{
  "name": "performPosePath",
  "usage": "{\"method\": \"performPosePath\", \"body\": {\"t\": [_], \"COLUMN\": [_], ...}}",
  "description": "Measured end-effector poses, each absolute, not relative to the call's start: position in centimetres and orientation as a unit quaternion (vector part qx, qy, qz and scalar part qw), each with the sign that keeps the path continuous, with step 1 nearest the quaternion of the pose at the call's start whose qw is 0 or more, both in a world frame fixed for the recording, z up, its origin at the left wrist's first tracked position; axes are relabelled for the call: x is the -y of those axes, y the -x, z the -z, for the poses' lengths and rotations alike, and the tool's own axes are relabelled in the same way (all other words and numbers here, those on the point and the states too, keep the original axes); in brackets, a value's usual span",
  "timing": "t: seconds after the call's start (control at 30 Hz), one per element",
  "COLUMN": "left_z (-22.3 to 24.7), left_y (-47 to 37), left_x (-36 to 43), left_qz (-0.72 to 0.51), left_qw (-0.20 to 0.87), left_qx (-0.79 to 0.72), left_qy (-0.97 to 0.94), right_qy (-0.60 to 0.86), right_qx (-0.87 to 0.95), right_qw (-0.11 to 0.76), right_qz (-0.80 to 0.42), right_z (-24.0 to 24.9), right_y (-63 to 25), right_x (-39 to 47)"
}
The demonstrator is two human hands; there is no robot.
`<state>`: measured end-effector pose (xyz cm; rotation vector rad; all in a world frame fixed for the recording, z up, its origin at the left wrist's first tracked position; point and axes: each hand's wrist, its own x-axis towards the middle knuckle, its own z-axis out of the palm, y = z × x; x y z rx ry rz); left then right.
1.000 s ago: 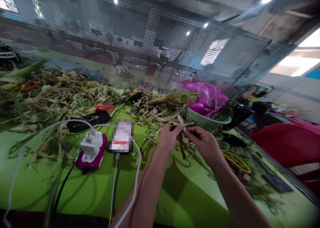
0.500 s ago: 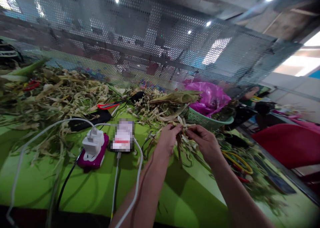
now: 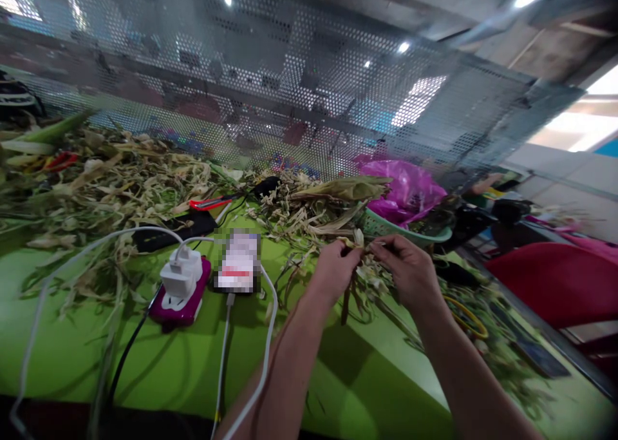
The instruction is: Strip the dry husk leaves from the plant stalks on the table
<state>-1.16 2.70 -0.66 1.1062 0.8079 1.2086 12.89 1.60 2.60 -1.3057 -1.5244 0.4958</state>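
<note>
My left hand (image 3: pixel 337 269) is closed in a pinch on a dry corn husk strip (image 3: pixel 358 238); a pale tip of it sticks up between the hands. Close by on the right, my right hand (image 3: pixel 410 269) pinches the same strip with thumb and forefinger. The fingers partly hide where they grip. A brown strip (image 3: pixel 345 306) hangs down below the left fingers. Behind the hands lies a heap of dried husks (image 3: pixel 323 218), with a larger folded husk (image 3: pixel 347 187) on top.
A green basket (image 3: pixel 410 234) with a purple plastic bag (image 3: pixel 403 185) stands behind my right hand. Left are a phone (image 3: pixel 239 263), a power strip (image 3: pixel 181 292) with white cables, and a red cutter (image 3: pixel 212 203). Yellow-handled scissors (image 3: pixel 466 317) lie right. A perforated metal screen (image 3: pixel 265 73) stands behind.
Both hands have shifted slightly to the right, the right hand more so. Its fingers are curled a little closer together, and both hands keep their pinch.
</note>
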Motion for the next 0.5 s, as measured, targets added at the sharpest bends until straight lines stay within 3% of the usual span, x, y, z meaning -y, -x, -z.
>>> {"method": "performPosePath", "body": {"t": [0.23, 0.37, 0.5], "left_z": [0.09, 0.09, 0.3], "left_y": [1.48, 1.46, 1.22], "left_x": [-2.38, -2.38, -2.45], "left_qz": [-0.498, -0.483, -0.471], "left_qw": [0.567, 0.538, 0.525], "left_qx": [-0.383, -0.409, -0.418], "left_qy": [-0.533, -0.557, -0.573], "right_qy": [0.542, 0.558, 0.556], "right_qx": [0.61, 0.605, 0.625], "right_qw": [0.521, 0.479, 0.469], "right_qz": [-0.251, -0.305, -0.285], "right_z": [-2.51, -2.83, -3.02], "right_y": [-12.74, -12.89, -13.1], "right_x": [-2.05, -2.13, -2.39]}}
